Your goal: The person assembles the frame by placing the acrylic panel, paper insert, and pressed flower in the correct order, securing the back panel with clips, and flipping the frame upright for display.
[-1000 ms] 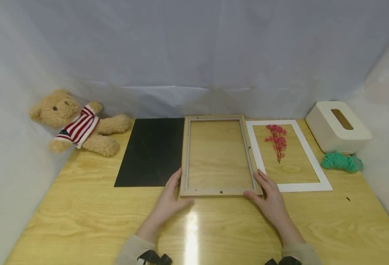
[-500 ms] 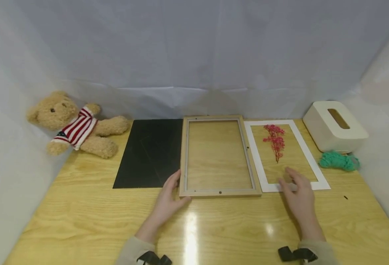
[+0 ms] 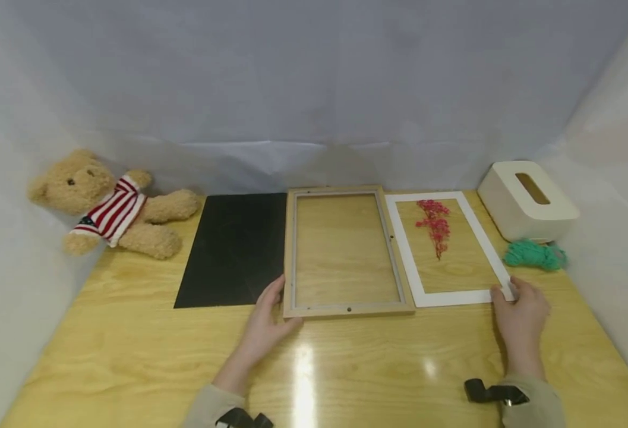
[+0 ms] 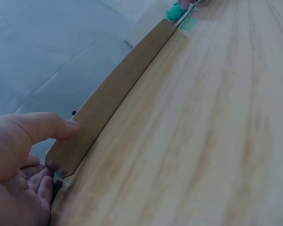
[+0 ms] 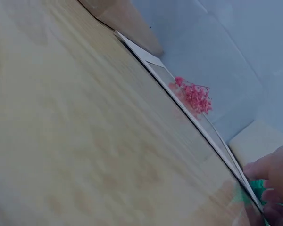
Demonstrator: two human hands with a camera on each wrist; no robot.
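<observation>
A pale wooden picture frame [image 3: 349, 310] lies flat at the table's middle. At its near left corner, my left hand [image 3: 258, 333] rests its thumb against the front side and its fingers along the left side. To the right lies a white mat [image 3: 455, 298] with a sprig of pink dried flowers [image 3: 435, 227] inside its border. My right hand [image 3: 523, 321] pinches the mat's near right corner, thumb over the border and fingers past the edge. In the right wrist view, the mat's white edge [image 5: 137, 51] lies low over the table. A black board [image 3: 233, 252] lies left of the frame.
A teddy bear [image 3: 113, 202] in a striped shirt lies at the back left. At the back right stands a cream tissue box [image 3: 527, 199], with a bundle of green yarn [image 3: 535, 254] before it. A pale sheet [image 3: 292, 77] hangs behind the table [image 3: 372, 368].
My right hand has left the frame's near right corner, moved right over the mat's front border and taken hold of its near right corner. My left hand has stayed at the frame.
</observation>
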